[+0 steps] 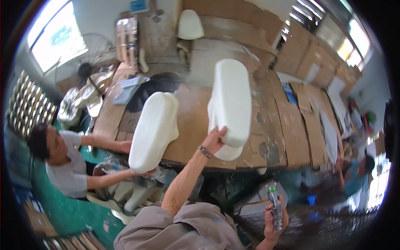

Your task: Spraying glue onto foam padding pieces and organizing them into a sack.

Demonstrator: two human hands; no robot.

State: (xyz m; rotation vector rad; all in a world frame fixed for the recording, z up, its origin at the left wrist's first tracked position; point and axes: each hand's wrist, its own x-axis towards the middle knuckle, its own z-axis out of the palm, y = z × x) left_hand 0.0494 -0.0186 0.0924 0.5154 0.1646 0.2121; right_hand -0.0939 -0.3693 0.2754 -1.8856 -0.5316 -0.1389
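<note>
A long white moulded foam piece [233, 100] with rounded ends stands tilted over the cardboard-covered table [193, 121]. My left hand [214, 141] grips it near its lower end, fingers partly hidden behind it. Lower right, my right hand [276, 214] is wrapped round a silver hand tool [273, 208] with a green band near its top; I cannot make out its exact kind. The tool is apart from the foam. To my left, a co-worker holds a similar white foam piece [152, 131] between both hands, close to mine but not touching it.
Several white foam pieces [135, 196] lie in a bag below the co-worker. Flat cardboard [298, 125] covers the table's right part. A white foam piece [190, 25] stands at the back. Another person [354, 177] works at far right. A black fan [84, 70] stands back left.
</note>
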